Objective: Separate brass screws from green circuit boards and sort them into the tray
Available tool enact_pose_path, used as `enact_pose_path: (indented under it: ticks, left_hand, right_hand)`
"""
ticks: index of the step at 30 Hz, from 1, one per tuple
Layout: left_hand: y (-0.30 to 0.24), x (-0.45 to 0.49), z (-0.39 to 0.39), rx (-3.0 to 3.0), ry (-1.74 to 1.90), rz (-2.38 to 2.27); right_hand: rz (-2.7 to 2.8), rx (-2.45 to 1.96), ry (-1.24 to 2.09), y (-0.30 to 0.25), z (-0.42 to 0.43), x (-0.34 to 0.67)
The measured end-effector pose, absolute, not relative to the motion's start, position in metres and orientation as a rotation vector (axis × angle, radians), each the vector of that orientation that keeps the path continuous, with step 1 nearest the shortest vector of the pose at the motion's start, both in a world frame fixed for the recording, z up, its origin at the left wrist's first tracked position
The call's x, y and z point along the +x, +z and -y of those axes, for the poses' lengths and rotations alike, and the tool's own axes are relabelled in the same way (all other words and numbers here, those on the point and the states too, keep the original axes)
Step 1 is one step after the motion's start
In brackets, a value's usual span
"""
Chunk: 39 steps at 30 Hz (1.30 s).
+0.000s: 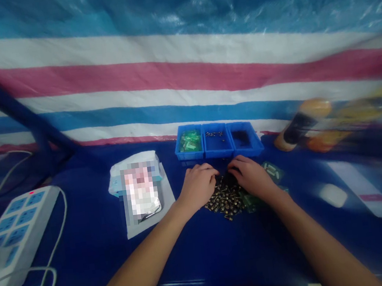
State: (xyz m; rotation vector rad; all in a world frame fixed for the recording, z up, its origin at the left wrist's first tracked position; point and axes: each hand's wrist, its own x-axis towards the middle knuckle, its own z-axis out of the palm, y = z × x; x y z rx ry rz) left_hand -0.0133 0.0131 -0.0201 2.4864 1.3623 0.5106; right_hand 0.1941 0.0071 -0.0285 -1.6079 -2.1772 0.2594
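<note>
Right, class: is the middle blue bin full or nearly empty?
Nearly empty: the middle bin has a few small pieces, mostly toward its far side, and much of its floor shows bare.

The fingertips of the left hand [198,186] and right hand [254,177] blur into a dark patch, so whether they grip anything cannot be told. The right hand partly hides the green packets [249,200]. The contents of the rightmost blue bin [256,145] merge into one dark mass. Mosaic covers much of the white packet [115,173]. A bottle-like thing [299,124] is smeared; the left edge cuts off the power strip [17,234].
</note>
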Motion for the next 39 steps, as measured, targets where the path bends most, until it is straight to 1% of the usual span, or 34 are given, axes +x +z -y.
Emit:
enact_pose_path:
  ticks: [6,11,22,32,39]
  left_hand:
    - [-0.019,-0.012,-0.012,2.488,0.493,-1.380]
    - [-0.018,-0.012,-0.013,2.462,0.504,-1.386]
    - [-0.015,-0.013,-0.013,2.416,0.538,-1.373]
    - [-0.015,-0.012,-0.013,2.417,0.525,-1.380]
    - [-0.016,-0.013,-0.013,2.394,0.557,-1.373]
  right_hand:
    - [2.047,-1.417,0.320,-0.024,-0.003,0.192]
    - [1.976,-1.357,0.363,-0.020,0.001,0.189]
    - [1.696,-1.583,0.587,-0.006,0.007,0.187]
    - [1.478,-1.554,0.897,-0.007,0.001,0.189]
    - [1.300,-1.519,0.967,-0.012,-0.002,0.194]
